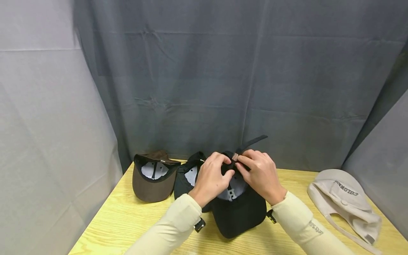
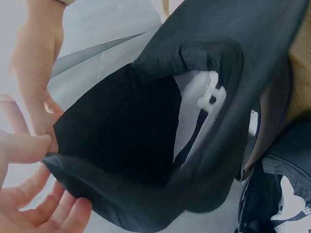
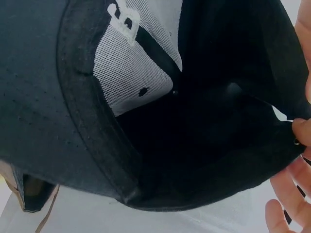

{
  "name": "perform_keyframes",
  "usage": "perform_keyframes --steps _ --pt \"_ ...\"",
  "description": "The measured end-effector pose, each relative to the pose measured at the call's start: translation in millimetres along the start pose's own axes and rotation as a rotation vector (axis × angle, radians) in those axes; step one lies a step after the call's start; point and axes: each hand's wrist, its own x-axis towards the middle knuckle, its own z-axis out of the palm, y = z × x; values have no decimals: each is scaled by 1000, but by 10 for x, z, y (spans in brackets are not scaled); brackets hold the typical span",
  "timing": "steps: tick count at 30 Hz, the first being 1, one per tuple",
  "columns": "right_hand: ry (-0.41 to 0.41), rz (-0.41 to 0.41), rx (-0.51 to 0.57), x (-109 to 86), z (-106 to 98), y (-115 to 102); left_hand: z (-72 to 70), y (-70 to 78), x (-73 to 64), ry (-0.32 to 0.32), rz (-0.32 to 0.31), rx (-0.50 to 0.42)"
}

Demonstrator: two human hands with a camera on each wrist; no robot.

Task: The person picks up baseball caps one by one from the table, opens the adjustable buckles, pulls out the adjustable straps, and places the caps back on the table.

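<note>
A black cap (image 1: 237, 214) is upturned at the table's middle, its brim toward me and its pale lining and white lettering showing. My left hand (image 1: 213, 179) pinches the rear edge of this cap between thumb and fingers. Close beside it, my right hand (image 1: 260, 175) pinches the back strap at a small metal buckle (image 1: 235, 157). The loose strap end (image 1: 255, 140) sticks up to the right past the fingers. In the right wrist view the cap's mesh lining (image 3: 129, 73) shows, and fingertips grip the rear edge at the right. Fingers partly hide the buckle.
Left of the held cap lies another black cap (image 1: 181, 182), partly covered, and beyond it a brown cap (image 1: 153, 189), both upturned. A beige cap (image 1: 344, 198) with a long strap lies at the right. Grey curtains (image 1: 204, 88) stand behind the wooden table (image 1: 127, 226).
</note>
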Motion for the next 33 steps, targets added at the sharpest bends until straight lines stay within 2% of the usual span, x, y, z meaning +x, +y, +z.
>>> perform_keyframes --steps 7,17,26,33 --pt "28 5 -7 16 -15 -12 25 -2 4 99 53 10" --pt "65 -27 -15 24 -39 -12 51 27 -1 178 115 91" --pt "49 -25 -42 -9 -19 -11 69 -15 -7 181 123 84" --pt "56 28 -43 -32 24 4 74 -47 -28 171 114 95"
